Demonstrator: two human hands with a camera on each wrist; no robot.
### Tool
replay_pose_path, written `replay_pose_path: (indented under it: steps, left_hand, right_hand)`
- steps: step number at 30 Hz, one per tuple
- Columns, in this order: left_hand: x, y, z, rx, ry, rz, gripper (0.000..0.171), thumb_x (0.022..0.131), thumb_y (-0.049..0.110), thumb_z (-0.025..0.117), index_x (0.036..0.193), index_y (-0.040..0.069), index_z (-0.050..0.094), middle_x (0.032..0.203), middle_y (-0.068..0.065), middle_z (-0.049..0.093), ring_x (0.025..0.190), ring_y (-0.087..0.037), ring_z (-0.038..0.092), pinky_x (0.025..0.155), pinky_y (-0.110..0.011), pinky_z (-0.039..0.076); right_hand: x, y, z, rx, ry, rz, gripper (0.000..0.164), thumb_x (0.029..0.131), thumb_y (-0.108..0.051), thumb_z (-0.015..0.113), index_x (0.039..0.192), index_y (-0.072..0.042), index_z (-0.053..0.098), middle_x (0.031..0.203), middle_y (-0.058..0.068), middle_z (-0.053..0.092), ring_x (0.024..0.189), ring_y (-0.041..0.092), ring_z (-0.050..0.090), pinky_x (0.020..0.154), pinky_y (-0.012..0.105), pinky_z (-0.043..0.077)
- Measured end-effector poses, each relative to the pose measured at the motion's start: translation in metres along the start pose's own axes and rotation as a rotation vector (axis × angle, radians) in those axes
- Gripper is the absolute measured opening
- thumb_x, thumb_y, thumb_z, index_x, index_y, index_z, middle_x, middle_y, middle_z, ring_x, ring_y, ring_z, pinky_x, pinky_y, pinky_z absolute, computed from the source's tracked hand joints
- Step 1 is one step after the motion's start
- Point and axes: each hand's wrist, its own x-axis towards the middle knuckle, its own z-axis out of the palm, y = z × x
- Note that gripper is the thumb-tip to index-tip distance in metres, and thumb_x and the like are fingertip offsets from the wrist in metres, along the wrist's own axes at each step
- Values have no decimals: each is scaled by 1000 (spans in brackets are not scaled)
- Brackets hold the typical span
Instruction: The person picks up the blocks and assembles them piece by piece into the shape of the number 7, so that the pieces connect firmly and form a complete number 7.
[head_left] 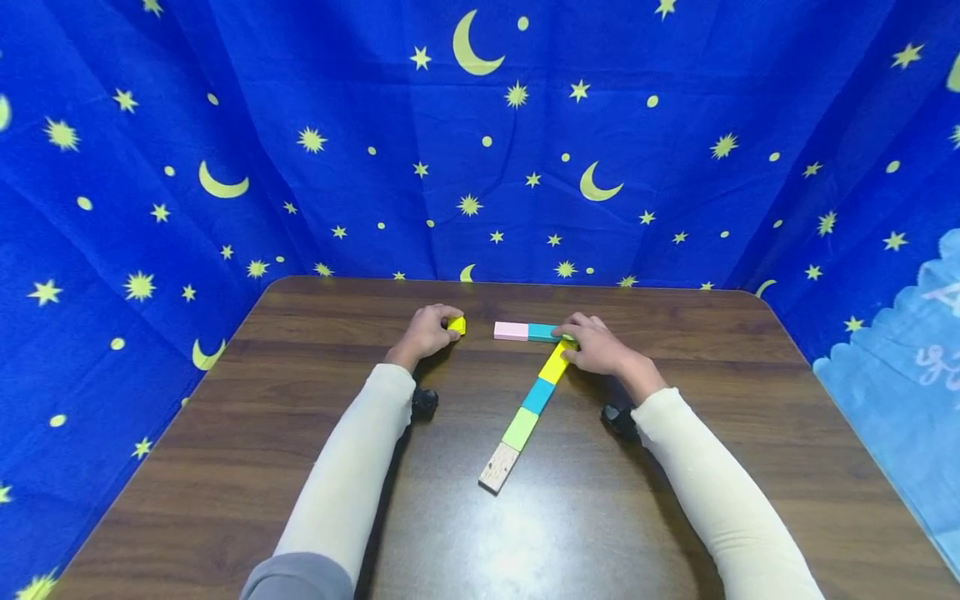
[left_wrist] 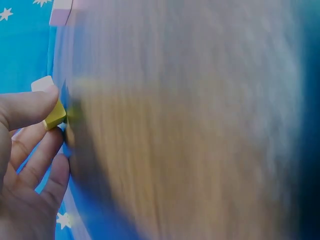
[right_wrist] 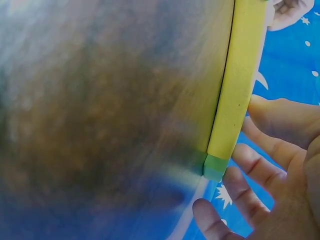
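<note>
At the far side of the table, my left hand (head_left: 431, 332) pinches a small yellow block (head_left: 457, 326) between thumb and fingers. The left wrist view shows the same yellow block (left_wrist: 56, 116) beneath the thumb. My right hand (head_left: 596, 346) is at the corner where two block rows meet, its thumb and fingers about a green block (head_left: 568, 337), mostly hidden. A teal block (head_left: 542, 332) and a pink block (head_left: 511, 331) lie leftward from that corner. Toward me run a yellow block (head_left: 556, 362), a blue block (head_left: 538, 396), a light green block (head_left: 521, 428) and a speckled wooden block (head_left: 498, 466).
The brown wooden table (head_left: 300, 467) carries the blocks. A blue curtain (head_left: 360, 100) with moons and stars hangs behind and at the sides. A light blue scalloped cloth (head_left: 900, 383) with lettering hangs at the right. Dark wrist cameras (head_left: 424, 404) sit below the hands.
</note>
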Motion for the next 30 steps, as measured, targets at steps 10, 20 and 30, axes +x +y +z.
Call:
replay_pose_path:
  steps: [10, 20, 30]
  left_hand:
    - [8, 18, 24, -1, 7, 20, 40, 87, 5, 70, 128, 5, 66, 131, -16, 65, 118, -32, 62, 104, -41, 50]
    - [14, 31, 37, 1, -1, 30, 39, 87, 5, 71, 126, 8, 68, 135, -13, 64, 126, -30, 59, 110, -40, 46]
    - [16, 34, 41, 42, -2, 31, 36, 87, 9, 72, 124, 10, 70, 130, -11, 66, 125, -31, 58, 113, -42, 42]
  right_hand:
    - [-3, 3, -3, -6, -12, 25, 42, 96, -14, 59, 137, -8, 58, 138, 21, 50, 122, 39, 44, 104, 57, 42]
    - [-2, 4, -2, -8, -2, 10, 41, 96, -15, 58, 137, -8, 58, 139, 21, 50, 124, 40, 44, 105, 58, 41]
    - [-1, 2, -2, -1, -7, 24, 42, 96, -15, 58, 138, -9, 58, 141, 21, 48, 126, 40, 43, 106, 59, 41]
